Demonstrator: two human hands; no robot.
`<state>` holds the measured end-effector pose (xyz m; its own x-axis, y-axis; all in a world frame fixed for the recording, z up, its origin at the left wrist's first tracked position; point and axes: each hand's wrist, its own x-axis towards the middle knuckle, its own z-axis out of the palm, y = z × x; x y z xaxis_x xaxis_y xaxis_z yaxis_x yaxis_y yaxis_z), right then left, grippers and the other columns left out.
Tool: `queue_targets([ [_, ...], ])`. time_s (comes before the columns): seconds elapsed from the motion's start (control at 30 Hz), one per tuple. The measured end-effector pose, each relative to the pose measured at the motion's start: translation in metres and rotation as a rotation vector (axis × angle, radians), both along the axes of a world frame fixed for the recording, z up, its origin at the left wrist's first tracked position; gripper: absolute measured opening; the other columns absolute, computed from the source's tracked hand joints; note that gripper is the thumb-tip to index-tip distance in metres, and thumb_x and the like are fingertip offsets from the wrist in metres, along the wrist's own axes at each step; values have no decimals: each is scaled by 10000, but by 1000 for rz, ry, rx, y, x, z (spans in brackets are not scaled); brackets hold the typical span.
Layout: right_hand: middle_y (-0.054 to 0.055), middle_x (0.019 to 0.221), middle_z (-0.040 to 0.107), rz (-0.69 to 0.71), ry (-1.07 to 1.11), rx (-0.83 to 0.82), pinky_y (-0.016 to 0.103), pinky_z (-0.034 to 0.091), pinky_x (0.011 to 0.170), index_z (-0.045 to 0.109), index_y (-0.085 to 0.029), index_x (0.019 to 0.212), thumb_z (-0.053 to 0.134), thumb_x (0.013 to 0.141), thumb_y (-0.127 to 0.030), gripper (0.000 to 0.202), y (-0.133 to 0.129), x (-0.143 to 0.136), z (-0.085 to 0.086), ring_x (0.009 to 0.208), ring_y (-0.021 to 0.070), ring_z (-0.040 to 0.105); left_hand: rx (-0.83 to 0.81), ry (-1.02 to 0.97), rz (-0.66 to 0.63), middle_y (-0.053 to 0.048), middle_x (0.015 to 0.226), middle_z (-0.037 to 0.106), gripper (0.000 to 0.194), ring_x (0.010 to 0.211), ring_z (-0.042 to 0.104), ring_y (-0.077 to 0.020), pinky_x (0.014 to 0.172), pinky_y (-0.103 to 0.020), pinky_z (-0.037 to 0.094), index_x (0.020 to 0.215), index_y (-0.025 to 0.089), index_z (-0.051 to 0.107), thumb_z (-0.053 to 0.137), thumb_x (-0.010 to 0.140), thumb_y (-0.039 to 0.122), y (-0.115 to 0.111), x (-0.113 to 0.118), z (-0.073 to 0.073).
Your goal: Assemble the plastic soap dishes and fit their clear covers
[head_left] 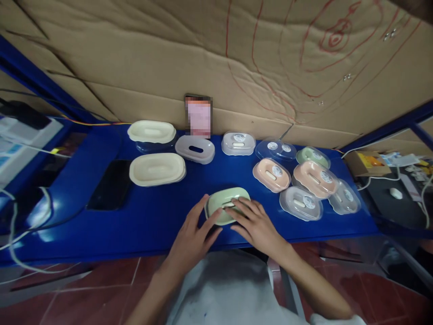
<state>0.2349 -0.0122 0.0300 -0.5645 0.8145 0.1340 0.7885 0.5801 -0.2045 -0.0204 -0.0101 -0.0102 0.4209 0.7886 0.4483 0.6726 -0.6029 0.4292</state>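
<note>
A pale green, rounded oval box (pixel 216 198) lies on the blue table in front of me, slightly tilted toward the upper right. In the middle of its top is a narrow slot with a pale strip (pixel 228 205). My left hand (pixel 194 230) grips the box's left side, fingers along its edge and thumb at the slot. From the right, my right hand (pixel 255 221) lays its curved fingers over the box's right half, fingertips at the strip. The fingers partly hide the box's right and front edges, so its underside cannot be seen.
Stacked cream oval pieces (pixel 157 169) and a grey lid with a slot (pixel 195 149) lie on the left. A phone-like black slab (pixel 110 185) rests beside them. Right are several labelled boxes, including a peach one (pixel 271 175). A screen (pixel 199 116) leans on the cardboard wall.
</note>
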Motion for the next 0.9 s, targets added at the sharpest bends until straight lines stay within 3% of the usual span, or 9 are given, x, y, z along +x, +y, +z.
queue_targets([
  [0.13,55,1632,554,117,-77,-2,516,437,1231,550,-263,1554,535,1088,-172,475,12,-17,-5,1538,270,465,-40,78,-5,-131,1707,425,517,1528,496,-368,1162,-554,556,1546,305,513,650,1048,295,4,-11,-2],
  [0.23,17,1655,528,199,-122,9,484,433,1248,553,-294,1548,485,1078,-148,497,24,-6,9,1558,230,449,-60,48,17,-143,1696,439,483,1483,551,-352,1139,-523,577,1509,276,553,660,1044,353,4,-14,-3],
  [0.33,-23,1702,459,175,-147,79,439,371,1300,545,-346,1556,450,1046,-115,568,61,32,42,1582,196,418,-54,25,47,-146,1676,463,462,1458,574,-349,1122,-514,586,1481,272,583,674,1034,352,3,-11,-2],
  [0.47,88,1680,487,-105,-323,80,602,314,1278,554,-272,1556,542,941,-76,645,149,102,76,1569,342,423,-59,10,60,-141,1660,481,399,1420,605,-350,1093,-522,597,1429,272,621,657,1038,347,6,-7,1],
  [0.53,142,1693,456,-166,-456,-66,627,288,1271,473,-230,1616,600,872,-68,772,192,125,76,1582,371,392,-59,21,65,-143,1650,495,390,1375,635,-360,1064,-542,605,1417,274,630,653,1039,367,9,-4,1],
  [0.63,167,1708,425,-131,-518,-171,652,256,1278,449,-213,1632,717,769,-101,910,235,138,64,1582,395,379,-68,31,57,-140,1642,507,388,1335,657,-358,1055,-552,597,1418,291,633,651,1040,376,12,0,1],
  [0.8,125,1613,544,-68,-496,-201,705,224,1279,494,-315,1590,800,747,-244,900,257,144,56,1514,392,465,-116,-10,40,-139,1666,473,412,1399,605,-343,1110,-557,556,1446,306,613,659,1040,356,11,-1,-2],
  [0.9,135,1614,530,-88,-431,-254,736,255,1252,473,-313,1594,835,718,-292,948,259,152,57,1515,414,453,-152,-35,27,-124,1672,468,426,1420,588,-343,1127,-560,545,1441,318,621,686,1021,341,14,-2,-2],
])
